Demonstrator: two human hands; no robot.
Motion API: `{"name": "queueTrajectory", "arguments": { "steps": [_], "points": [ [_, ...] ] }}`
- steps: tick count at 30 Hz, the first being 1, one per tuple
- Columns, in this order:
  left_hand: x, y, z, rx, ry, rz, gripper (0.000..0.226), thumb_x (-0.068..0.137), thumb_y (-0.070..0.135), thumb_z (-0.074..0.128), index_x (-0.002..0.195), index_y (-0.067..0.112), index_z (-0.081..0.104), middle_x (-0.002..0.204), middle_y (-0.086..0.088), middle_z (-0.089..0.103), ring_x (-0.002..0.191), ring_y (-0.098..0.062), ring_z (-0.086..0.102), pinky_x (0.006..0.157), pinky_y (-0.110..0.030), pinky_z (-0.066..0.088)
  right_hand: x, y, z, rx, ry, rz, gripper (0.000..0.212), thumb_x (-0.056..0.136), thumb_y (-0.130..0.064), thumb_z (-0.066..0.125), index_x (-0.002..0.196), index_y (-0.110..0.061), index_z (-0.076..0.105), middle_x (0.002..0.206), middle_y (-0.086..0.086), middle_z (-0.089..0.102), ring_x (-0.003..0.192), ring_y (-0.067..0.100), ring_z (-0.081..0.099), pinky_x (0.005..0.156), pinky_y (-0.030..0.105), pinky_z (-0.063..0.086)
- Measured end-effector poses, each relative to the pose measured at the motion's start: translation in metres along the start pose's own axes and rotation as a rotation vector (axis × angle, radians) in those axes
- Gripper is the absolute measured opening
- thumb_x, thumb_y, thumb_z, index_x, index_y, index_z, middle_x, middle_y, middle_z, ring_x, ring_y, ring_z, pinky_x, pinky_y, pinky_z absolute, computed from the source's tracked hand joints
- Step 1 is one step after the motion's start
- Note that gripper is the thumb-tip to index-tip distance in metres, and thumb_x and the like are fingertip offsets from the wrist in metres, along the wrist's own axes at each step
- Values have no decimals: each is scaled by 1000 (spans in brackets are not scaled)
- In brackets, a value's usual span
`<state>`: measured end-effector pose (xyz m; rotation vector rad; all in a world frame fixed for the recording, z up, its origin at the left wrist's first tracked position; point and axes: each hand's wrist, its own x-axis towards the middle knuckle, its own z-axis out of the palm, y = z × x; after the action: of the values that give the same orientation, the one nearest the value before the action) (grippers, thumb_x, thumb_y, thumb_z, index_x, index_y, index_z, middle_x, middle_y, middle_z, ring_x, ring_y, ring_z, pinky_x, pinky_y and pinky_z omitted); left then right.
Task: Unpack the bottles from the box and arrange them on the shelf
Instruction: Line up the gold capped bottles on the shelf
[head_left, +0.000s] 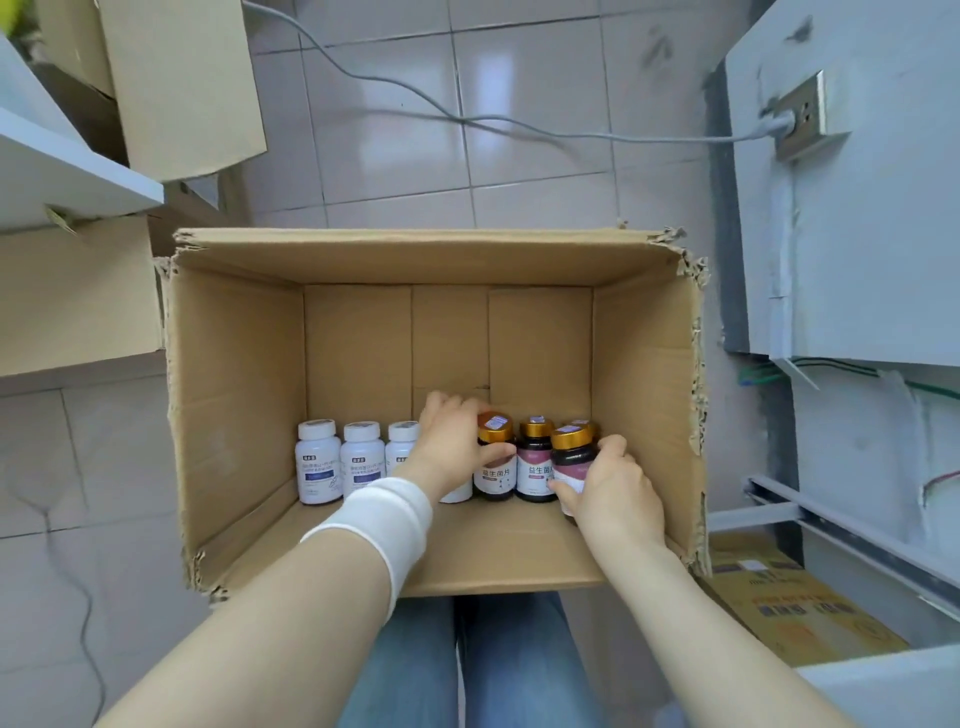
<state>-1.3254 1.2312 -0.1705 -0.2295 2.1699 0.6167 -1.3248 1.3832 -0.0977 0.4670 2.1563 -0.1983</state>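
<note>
The open cardboard box (234, 364) stands in front of the person's knees, and all bottles are inside it, in a row along the near wall. At the left of the row stand the white bottles (362, 462) with white caps, upright, close beside each other; one more is mostly hidden behind the left wrist.

The left hand (452, 441) reaches into the box and grips the left dark bottle (493, 478) – the thumb is curled across its front, just under the gold cap. The right hand (618, 488) holds the right dark bottle (571, 457) with fingers wrapped around its body. Between them stands the middle dark bottle (535, 473), upright and touched by neither hand.

A white shelf (78, 171) is at the upper left – well apart from the bottles. A grey cable (415, 106) lies across the tiled floor.
</note>
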Motion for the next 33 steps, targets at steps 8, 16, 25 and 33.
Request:
{"name": "queueTrajectory", "arguments": {
  "steps": [8, 16, 25, 33],
  "points": [
    [-94, 9, -78, -673, 187, 12, 30, 80, 27, 72, 107, 21, 59, 102, 6, 59, 103, -11, 52, 79, -15, 41, -70, 5, -61, 768, -103, -68, 48, 75, -32, 75, 114, -15, 54, 103, 1, 59, 89, 15, 58, 61, 21, 50],
    [-210, 59, -182, -812, 127, 340, 18, 89, 23, 61, 103, 26, 52, 95, 15, 59, 88, -1, 58, 65, -10, 49, -206, 1, -114, 1128, 32, -214, 39, 80, -36, 68, 113, -18, 54, 105, 3, 65, 94, 14, 62, 75, 25, 50],
    [-343, 120, -204, -784, -213, 657, 11, 95, 28, 48, 102, 20, 46, 100, -1, 67, 84, -3, 66, 72, -19, 51, -371, 41, -81, 1519, 349, -227, 25, 81, -36, 66, 101, -28, 54, 112, 9, 67, 99, 23, 65, 98, 46, 47],
    [-492, 190, -130, -647, -557, 889, 10, 93, 29, 52, 95, 20, 50, 82, 0, 69, 73, -13, 70, 72, -32, 54, -514, 138, -12, 1790, 690, -172, 47, 66, -52, 62, 105, -26, 56, 119, 8, 63, 117, 21, 55, 108, 45, 37]
  ]
}}
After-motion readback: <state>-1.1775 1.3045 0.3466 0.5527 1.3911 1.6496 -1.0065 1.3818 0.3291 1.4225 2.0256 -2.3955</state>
